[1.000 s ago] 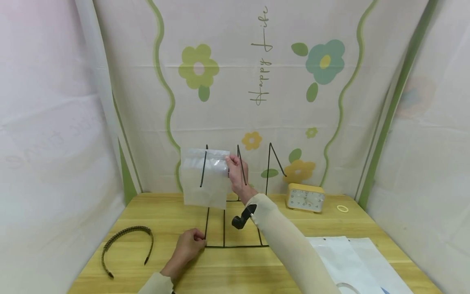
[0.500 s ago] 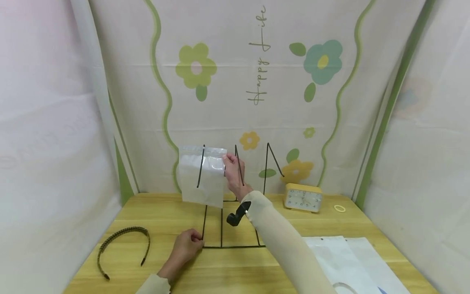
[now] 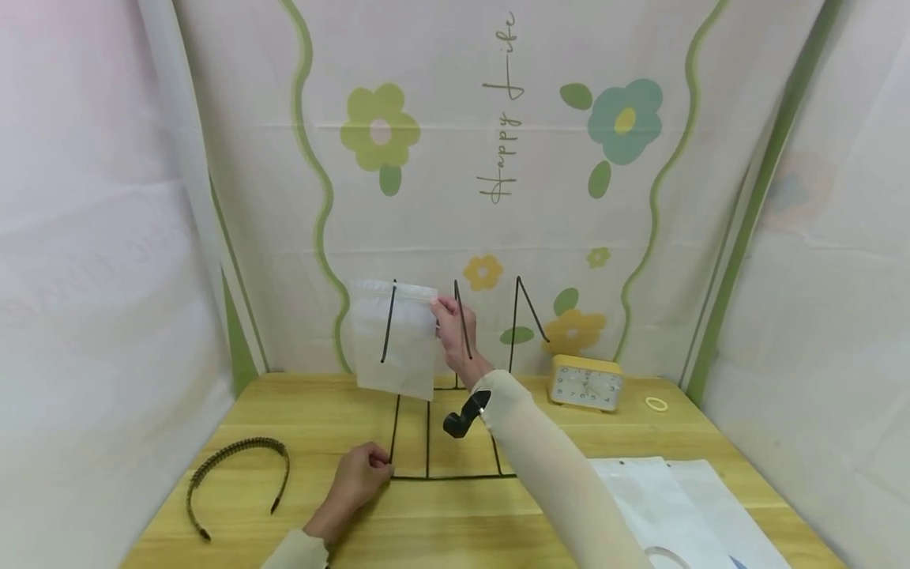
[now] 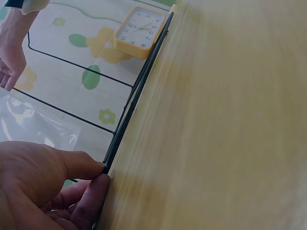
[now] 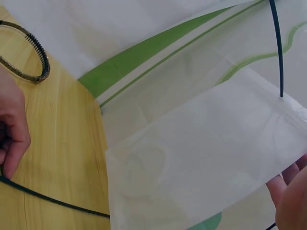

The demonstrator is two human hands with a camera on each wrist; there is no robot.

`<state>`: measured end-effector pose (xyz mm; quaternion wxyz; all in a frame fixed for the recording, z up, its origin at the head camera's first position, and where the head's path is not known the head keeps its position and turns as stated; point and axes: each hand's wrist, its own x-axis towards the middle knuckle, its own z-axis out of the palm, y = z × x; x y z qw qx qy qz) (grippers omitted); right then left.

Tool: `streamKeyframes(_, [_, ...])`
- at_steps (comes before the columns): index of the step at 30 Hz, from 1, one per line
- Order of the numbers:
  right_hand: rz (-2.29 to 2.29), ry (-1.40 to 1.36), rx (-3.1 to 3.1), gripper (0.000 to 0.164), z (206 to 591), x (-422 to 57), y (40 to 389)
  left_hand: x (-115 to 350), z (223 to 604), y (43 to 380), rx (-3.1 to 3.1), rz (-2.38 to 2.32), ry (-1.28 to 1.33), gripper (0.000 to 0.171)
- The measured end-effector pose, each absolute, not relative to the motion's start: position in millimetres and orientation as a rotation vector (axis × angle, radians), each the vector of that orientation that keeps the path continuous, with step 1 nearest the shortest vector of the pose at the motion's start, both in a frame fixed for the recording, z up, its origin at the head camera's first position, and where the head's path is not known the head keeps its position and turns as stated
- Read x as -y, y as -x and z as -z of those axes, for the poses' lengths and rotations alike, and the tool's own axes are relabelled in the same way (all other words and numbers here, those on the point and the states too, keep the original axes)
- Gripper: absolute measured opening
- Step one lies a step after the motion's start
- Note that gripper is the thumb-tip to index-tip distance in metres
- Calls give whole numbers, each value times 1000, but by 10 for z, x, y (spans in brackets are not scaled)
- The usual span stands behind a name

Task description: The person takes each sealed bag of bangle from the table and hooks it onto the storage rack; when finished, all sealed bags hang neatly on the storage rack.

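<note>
A translucent zip bag (image 3: pixel 408 340) hangs at the leftmost prong of a black wire rack (image 3: pixel 455 477); most of that prong shows in front of it. In the right wrist view, the wire meets the bag (image 5: pixel 201 153) at a small hole near its zip end. My right hand (image 3: pixel 457 328) pinches the bag's upper right edge, its fingers partly hidden behind the middle prong in the head view. At the rack's front left corner, my left hand (image 3: pixel 358 474) pinches the base wire between thumb and fingers, plainest in the left wrist view (image 4: pixel 53 184).
A braided headband (image 3: pixel 238 450) lies at the left of the wooden table (image 3: pixel 426 529). A yellow clock (image 3: pixel 585 383) and a pale yellow ring (image 3: pixel 656 404) are at the back right. White sheets (image 3: pixel 654 498) and a partly visible clear ring (image 3: pixel 667 557) lie front right.
The bag has shifted slightly up and back along the left prong, its top now at the prong's upper bend. My left hand keeps its hold on the base wire.
</note>
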<state>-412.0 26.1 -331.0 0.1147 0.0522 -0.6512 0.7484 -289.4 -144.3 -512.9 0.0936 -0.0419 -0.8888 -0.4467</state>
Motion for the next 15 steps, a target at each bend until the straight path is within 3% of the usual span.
streamKeyframes(10, [-2057, -269, 1979, 40, 3471, -618, 3863, 1440, 5130, 2891, 2645, 1306, 123, 13])
streamKeyframes(15, [-1976, -216, 2076, 36, 3640, -1010, 3701, 1450, 5129, 2895, 2639, 1295, 120, 12])
